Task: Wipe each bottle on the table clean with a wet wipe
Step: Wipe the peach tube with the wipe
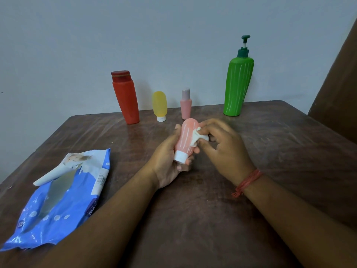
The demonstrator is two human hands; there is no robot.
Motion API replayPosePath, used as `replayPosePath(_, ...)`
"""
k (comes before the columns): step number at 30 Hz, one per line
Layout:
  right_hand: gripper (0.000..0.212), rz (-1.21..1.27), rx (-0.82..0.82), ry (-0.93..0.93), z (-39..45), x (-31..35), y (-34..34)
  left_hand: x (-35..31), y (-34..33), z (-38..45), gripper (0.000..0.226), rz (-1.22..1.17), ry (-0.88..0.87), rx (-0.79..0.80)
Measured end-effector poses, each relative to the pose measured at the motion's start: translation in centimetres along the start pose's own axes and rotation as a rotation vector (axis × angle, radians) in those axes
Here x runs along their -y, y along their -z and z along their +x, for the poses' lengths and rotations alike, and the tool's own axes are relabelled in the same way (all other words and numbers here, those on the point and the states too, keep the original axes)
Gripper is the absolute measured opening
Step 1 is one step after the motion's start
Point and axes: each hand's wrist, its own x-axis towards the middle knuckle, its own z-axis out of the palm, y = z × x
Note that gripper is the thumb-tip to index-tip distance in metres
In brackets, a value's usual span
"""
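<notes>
- Left hand (166, 161) grips the coral bottle (185, 138) — fingers curled round its lower body near the white cap (180, 156), thumb up along the left side. Bottle is held above the table, cap end toward the person, rounded end tilted away.
- Right hand (222, 146) pinches a bunched white wipe (197, 137) between thumb and fingertips, wipe pressed against the right side of the coral bottle, about mid-body.
- Red thread bracelet (248, 181) on the right wrist.
- Table (289, 151): dark brown, worn surface, pale wall behind.
- Four other bottles stand in a row near the far edge, all upright or nearly so, apart from one another:
  - red bottle (126, 99), far left, dark red cap on top, leaning slightly left in this wide view;
  - yellow bottle (159, 104), standing on its white cap;
  - small pink bottle (186, 106) with a pale, greyish cap on top — directly behind the hands;
  - green pump bottle (237, 86), far right, tallest, dark green pump head.
- Blue wipes pack (63, 202) lies flat on the near left of the table, well apart from the hands; its sticker flap (56, 172) is peeled back, leaving the opening exposed. Print on the pack is too blurred to read.
- Brown chair back or panel (340, 89) at the right edge; cannot tell which.
</notes>
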Motion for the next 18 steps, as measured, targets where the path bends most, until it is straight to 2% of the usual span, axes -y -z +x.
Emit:
replayPosePath(3,0.014,-0.059,-0.034,-0.057,0.5,-0.5,0.6,0.0,-0.2,0.1,0.074,0.005,0.041,0.052)
replayPosePath(5,0.014,-0.093,-0.039,-0.034,0.4,-0.2,0.7,0.0,-0.2,0.2,0.079,0.006,0.046,0.068)
replayPosePath(8,0.014,-0.111,-0.027,0.026,0.1,0.5,0.5,0.1,-0.1,0.2,0.081,0.006,0.044,0.013)
replayPosePath(11,0.019,-0.079,-0.032,0.011,-0.2,0.8,0.1,0.2,-0.2,0.1,0.081,0.059,0.017,-0.019)
replayPosePath(18,0.005,-0.077,-0.201,-0.093,0.9,-0.3,0.6,0.6,-0.3,0.3,0.078,0.179,-0.031,0.016)
